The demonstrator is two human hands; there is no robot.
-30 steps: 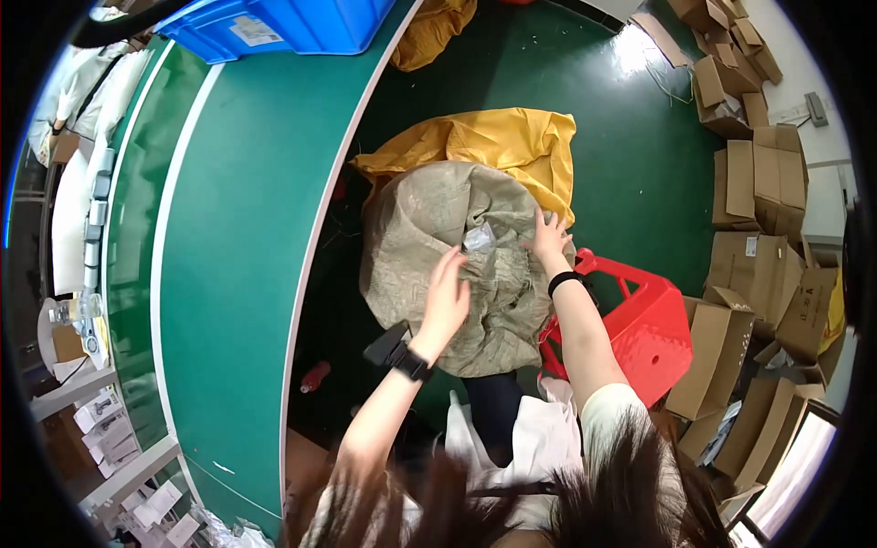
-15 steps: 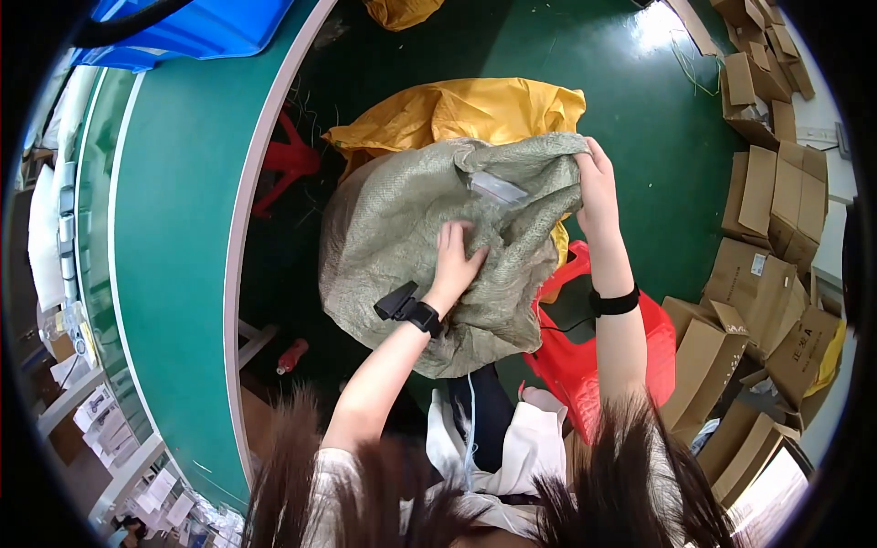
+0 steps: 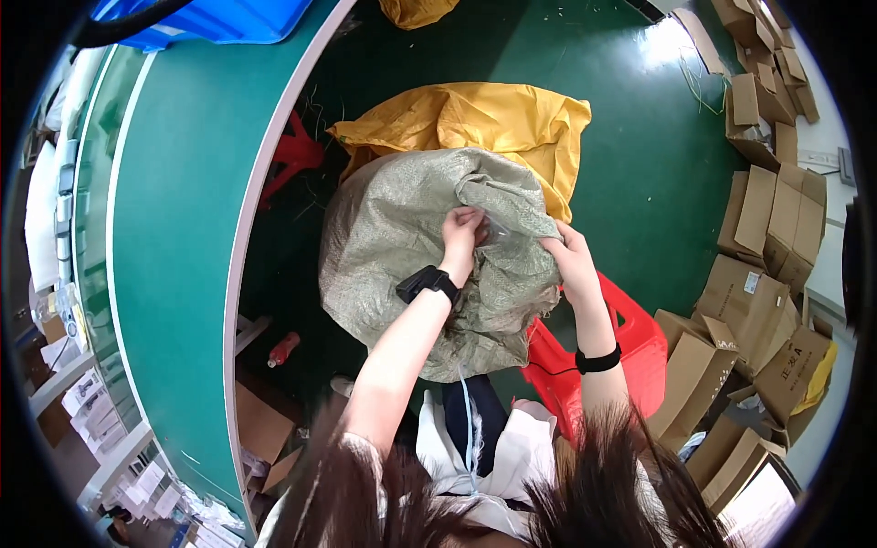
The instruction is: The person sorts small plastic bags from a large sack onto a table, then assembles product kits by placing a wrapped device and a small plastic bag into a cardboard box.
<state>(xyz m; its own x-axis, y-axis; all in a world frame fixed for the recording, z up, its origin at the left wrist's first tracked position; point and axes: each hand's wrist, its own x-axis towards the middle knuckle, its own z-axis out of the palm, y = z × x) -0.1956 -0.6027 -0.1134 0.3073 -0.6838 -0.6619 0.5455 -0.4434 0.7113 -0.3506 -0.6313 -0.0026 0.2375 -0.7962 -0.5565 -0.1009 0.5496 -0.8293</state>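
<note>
Left hand (image 3: 461,230) and right hand (image 3: 568,256) are both closed on bunched folds of the grey-green woven sack (image 3: 411,247). The sack sits in front of the yellow bag (image 3: 493,114), beside the red stool (image 3: 630,352). Likely soft, limp, light; grip gathered cloth near its mouth.

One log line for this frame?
left hand: gripping woven sack | right hand: gripping sack edge | behind: yellow bag | beside: red stool

woven sack (image 3: 402,228) grey-green | bag (image 3: 493,119) yellow | stool (image 3: 630,347) red | floor (image 3: 630,155) green
</note>
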